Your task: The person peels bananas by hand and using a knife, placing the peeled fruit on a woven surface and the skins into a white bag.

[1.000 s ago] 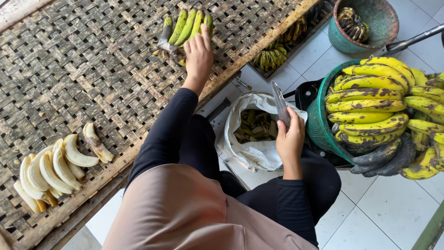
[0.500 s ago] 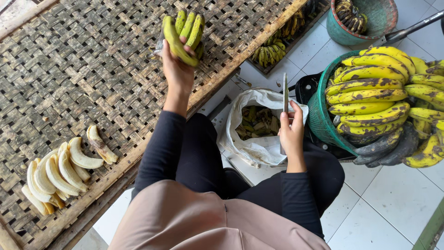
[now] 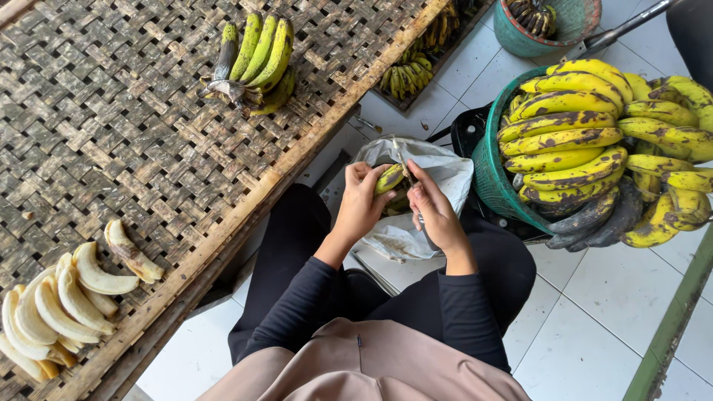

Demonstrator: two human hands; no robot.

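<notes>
My left hand [image 3: 364, 199] grips a single green-yellow banana [image 3: 389, 178] over my lap. My right hand [image 3: 434, 212] holds a knife [image 3: 407, 172] whose blade rests against that banana. Both hands meet above a white plastic bag [image 3: 445, 174] with peels inside. A bunch of green bananas [image 3: 256, 59] lies on the woven bamboo tray [image 3: 111, 126], far from both hands. Several peeled bananas [image 3: 67, 293] are laid out at the tray's near left corner.
A green basket [image 3: 494, 178] heaped with spotted yellow bananas [image 3: 594, 141] stands at my right on the white tiled floor [image 3: 594, 297]. Another green basket [image 3: 546, 26] sits at the top. A small bunch of bananas [image 3: 408, 74] lies under the tray's edge.
My left hand left the green bunch on the tray and came back to my lap with one banana. My right hand brought the knife against it.
</notes>
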